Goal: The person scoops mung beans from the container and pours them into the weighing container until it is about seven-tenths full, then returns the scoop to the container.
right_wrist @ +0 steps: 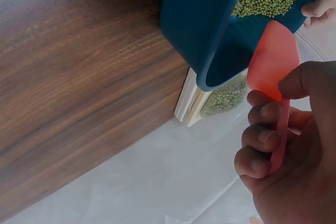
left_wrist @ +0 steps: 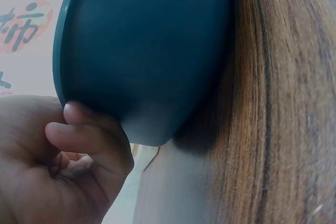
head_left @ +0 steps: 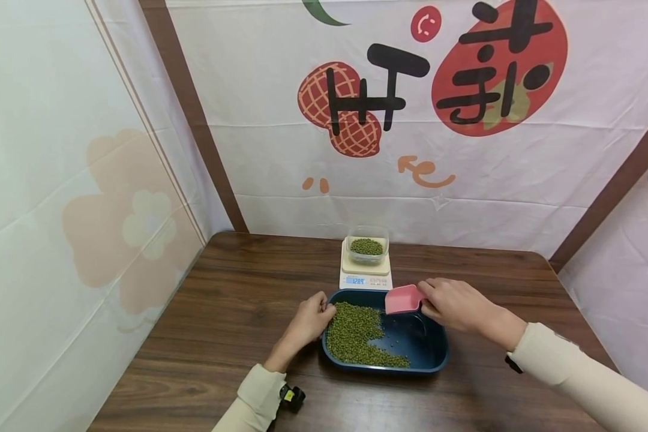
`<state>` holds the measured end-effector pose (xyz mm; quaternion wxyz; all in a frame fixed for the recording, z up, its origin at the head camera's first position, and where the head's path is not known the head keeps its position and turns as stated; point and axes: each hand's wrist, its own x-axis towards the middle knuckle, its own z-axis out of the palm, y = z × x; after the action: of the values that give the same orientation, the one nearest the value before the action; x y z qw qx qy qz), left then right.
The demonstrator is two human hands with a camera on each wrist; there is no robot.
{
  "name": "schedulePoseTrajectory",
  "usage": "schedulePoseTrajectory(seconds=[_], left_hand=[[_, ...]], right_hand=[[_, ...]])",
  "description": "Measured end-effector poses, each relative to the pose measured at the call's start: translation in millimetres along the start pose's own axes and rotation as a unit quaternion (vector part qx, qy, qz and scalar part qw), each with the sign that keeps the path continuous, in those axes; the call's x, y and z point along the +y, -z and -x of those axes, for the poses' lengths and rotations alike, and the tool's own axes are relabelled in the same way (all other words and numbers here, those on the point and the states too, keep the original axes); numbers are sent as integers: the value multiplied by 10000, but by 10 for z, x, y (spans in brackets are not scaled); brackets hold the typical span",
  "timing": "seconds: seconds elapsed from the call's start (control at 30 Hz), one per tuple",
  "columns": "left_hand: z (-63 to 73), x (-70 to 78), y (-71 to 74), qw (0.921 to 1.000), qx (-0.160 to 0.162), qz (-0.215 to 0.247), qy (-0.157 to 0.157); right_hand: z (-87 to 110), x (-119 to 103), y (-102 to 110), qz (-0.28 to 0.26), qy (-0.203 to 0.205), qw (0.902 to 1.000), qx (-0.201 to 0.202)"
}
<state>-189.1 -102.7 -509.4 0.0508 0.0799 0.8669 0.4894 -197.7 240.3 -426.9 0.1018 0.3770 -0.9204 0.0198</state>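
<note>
A dark blue rectangular basin [head_left: 420, 342] stands on the table, with green mung beans [head_left: 356, 336] heaped toward its left side and front edge. At its left rim my left hand [head_left: 310, 318] grips the wall with curled fingers; the left wrist view shows the basin's outer side [left_wrist: 142, 51] close up. My right hand [head_left: 453, 303] holds a pink scoop [head_left: 403, 299] by its handle, over the basin's back right part. No beans show in the scoop in the head view. In the right wrist view, fingers and thumb wrap the scoop's handle [right_wrist: 281, 140].
Just behind the basin is a white kitchen scale [head_left: 366, 281] with a lit display that seems to read 128.9. A clear plastic container [head_left: 368, 258] of mung beans sits on it. A printed cloth [head_left: 281, 168] hangs behind the brown wooden table [head_left: 237, 306].
</note>
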Motion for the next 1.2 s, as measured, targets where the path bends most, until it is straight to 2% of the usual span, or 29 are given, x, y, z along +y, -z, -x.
schedulePoseTrajectory(seconds=[0.47, 0.93, 1.2], left_hand=[[3, 11, 13, 9999, -56, -72, 51], [-11, 10, -6, 10000, 38, -25, 16], [-9, 13, -4, 10000, 12, -29, 78]], right_hand=[[47, 19, -50, 7, -20, 9994, -334], [14, -24, -145, 239, 160, 9993, -233], [-18, -30, -157, 252, 93, 9990, -370]])
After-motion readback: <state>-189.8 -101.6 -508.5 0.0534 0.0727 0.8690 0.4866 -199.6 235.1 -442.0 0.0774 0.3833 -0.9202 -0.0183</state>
